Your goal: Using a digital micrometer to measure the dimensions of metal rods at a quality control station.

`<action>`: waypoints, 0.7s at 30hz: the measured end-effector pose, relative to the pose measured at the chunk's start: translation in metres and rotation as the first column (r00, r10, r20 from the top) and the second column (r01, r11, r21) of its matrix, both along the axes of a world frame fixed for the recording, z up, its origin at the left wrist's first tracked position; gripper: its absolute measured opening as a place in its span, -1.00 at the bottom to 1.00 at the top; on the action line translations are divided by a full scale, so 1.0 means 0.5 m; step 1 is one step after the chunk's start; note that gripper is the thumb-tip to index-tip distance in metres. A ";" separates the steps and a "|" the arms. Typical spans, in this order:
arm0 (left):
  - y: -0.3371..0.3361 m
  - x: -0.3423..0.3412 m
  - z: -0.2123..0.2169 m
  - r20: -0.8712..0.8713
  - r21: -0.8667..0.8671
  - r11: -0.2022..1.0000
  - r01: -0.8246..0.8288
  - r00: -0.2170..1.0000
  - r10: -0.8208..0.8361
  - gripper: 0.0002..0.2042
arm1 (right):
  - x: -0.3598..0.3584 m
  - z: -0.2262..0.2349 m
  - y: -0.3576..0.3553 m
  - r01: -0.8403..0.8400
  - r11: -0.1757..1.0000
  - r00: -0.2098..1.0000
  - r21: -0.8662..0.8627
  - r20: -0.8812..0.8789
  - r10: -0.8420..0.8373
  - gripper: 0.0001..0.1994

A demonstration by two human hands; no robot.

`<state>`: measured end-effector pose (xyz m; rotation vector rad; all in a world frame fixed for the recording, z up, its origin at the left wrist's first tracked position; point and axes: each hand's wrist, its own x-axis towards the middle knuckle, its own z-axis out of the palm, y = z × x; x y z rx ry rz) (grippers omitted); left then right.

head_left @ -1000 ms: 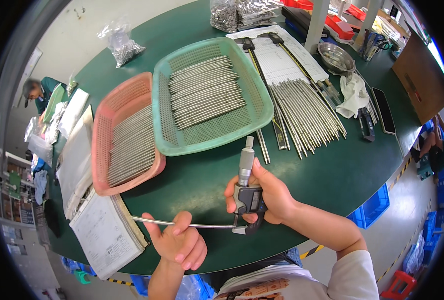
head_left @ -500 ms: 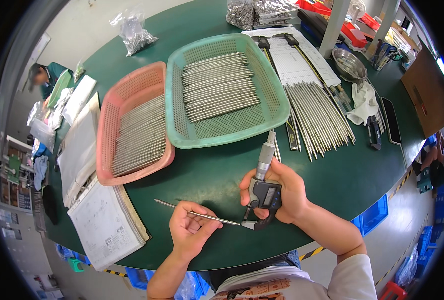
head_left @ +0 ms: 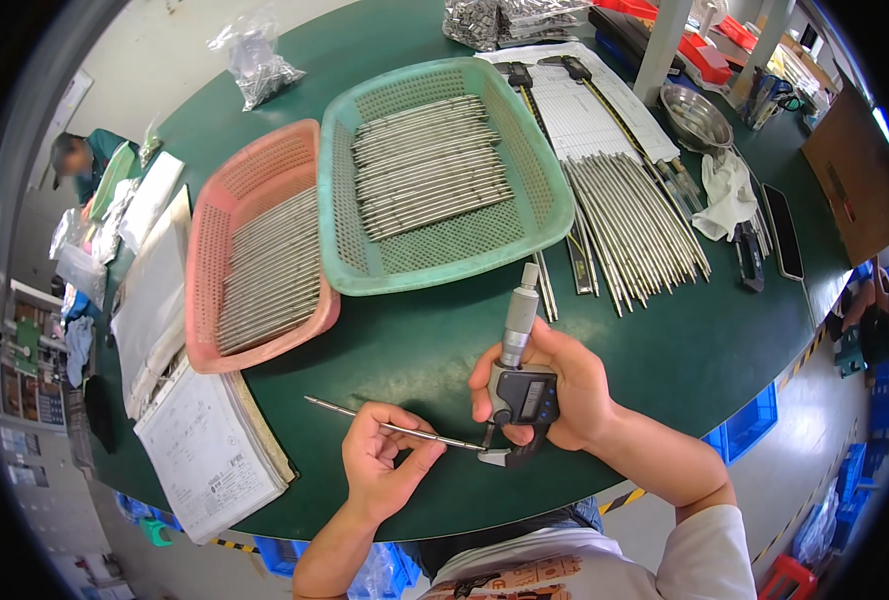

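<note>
Between the thumb and fingers of my left hand is a thin metal rod, slanting down to the right. Its right end lies at the measuring gap of a digital micrometer; whether both jaws touch it I cannot tell. My right hand is wrapped round the micrometer's frame, with its thumb near the grey barrel. Beyond the hands stand a green plastic basket and a pink one, each holding rows of similar rods. More loose rods lie on the table to the right.
An open binder of papers lies at the left. Two calipers rest on a sheet at the back right, near a metal bowl, a white cloth and a phone. A person is at the far left.
The micrometer and my right hand have shifted slightly left, bringing the jaws over the rod's right end. My left hand stays almost still with the rod. The whole view has shifted a little.
</note>
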<state>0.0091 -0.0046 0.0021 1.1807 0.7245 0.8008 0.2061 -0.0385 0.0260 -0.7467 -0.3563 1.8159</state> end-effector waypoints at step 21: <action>-0.004 0.006 0.000 -0.012 0.046 0.999 0.021 1.000 -0.021 -0.71 | 0.001 -0.003 0.000 -0.044 0.999 0.987 0.029 0.154 0.040 -0.45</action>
